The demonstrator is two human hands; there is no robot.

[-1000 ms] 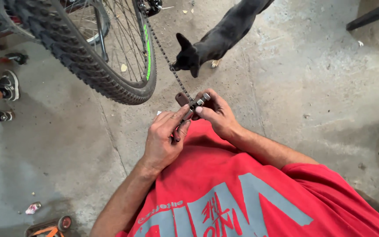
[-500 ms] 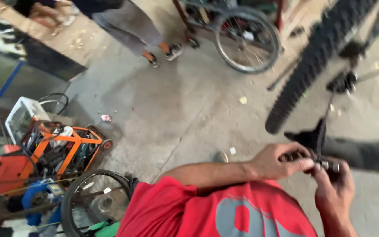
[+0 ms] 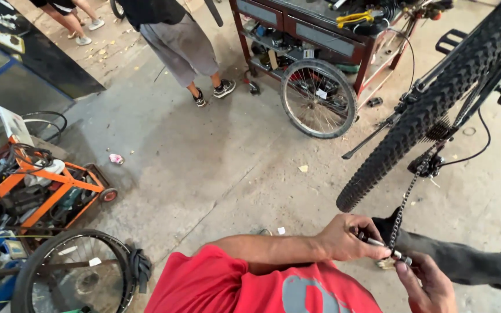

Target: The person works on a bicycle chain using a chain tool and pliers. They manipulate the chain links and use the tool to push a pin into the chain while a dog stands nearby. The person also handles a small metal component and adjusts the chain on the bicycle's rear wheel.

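Observation:
My left hand (image 3: 346, 237) is closed around a small metal chain tool (image 3: 378, 242) low in the head view. My right hand (image 3: 430, 284) pinches the lower end of a bicycle chain (image 3: 410, 194) at that tool. The chain hangs down from the rear gears (image 3: 439, 130) of a raised bicycle. Its knobby black tyre (image 3: 430, 110) runs diagonally just above my hands. My red shirt (image 3: 250, 287) fills the bottom edge.
A dark grey shape (image 3: 471, 264) lies just beyond my hands. A loose spoked wheel (image 3: 318, 98) leans on a red tool cart (image 3: 297, 29). A person in grey trousers (image 3: 175, 40) stands at the back. An orange frame cart (image 3: 47, 185) and another wheel (image 3: 71, 272) sit at left.
My view has swung left and up, from the floor and a black dog to the workshop. Both hands stay together on the chain and tool.

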